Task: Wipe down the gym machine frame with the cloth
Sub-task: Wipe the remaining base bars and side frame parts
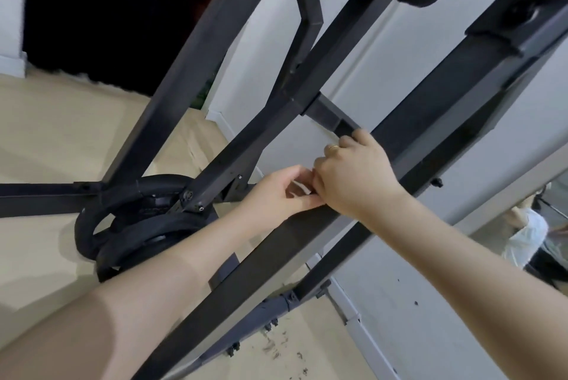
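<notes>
The fingers [299, 178] of the left hand [276, 195] are curled, and a small white cloth [299, 187] is pinched between them and the thumb, just above a matte black square-tube beam [246, 266] of the gym machine frame. The cloth is mostly hidden where the two hands meet; only a pale folded edge can be made out. The right hand [353, 177] is curled too, knuckles up, its fingertips laid against a short black crosspiece [330, 115]; whether the cloth is also gripped by it cannot be told. Round black weight plates [135, 226] are stacked lower left on the beige floor [46, 133], and a white wall [430, 87] stands behind.
</notes>
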`<control>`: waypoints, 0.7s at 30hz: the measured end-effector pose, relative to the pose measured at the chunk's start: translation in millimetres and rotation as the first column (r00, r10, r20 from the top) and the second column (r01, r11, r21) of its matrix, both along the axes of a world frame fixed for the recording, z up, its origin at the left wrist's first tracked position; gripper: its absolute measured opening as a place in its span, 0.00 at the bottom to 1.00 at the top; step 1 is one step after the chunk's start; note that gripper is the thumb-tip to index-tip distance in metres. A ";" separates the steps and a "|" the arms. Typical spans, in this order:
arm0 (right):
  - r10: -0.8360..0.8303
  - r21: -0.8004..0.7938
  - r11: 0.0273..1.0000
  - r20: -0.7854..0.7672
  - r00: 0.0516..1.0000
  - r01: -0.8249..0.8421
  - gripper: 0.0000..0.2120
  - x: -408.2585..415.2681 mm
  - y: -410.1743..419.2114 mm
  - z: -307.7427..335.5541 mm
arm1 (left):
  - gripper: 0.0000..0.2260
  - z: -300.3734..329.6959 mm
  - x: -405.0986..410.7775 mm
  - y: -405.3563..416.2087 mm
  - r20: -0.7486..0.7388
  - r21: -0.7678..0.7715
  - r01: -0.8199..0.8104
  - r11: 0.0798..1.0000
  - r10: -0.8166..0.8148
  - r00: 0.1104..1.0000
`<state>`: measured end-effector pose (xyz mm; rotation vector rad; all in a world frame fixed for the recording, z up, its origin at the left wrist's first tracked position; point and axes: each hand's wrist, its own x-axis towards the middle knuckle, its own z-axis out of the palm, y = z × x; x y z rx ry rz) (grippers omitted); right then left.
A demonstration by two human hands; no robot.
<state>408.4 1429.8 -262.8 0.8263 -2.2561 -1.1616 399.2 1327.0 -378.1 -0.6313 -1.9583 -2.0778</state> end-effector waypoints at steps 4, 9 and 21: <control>-0.079 0.039 0.996 -0.123 0.989 0.084 0.18 -16.8 7.5 68.4 | 0.08 23.1 -4.9 0.0 -0.022 0.019 0.043 0.999 -0.043 0.999; -0.134 -0.134 0.986 -0.319 0.938 0.096 0.20 -27.0 19.3 119.4 | 0.06 59.6 -13.4 12.2 -0.111 0.002 -0.005 1.000 0.006 0.994; -0.132 -0.117 0.987 -0.203 0.970 0.109 0.15 -14.9 7.4 88.0 | 0.09 38.0 -10.3 5.0 0.046 -0.055 0.038 0.998 -0.036 0.998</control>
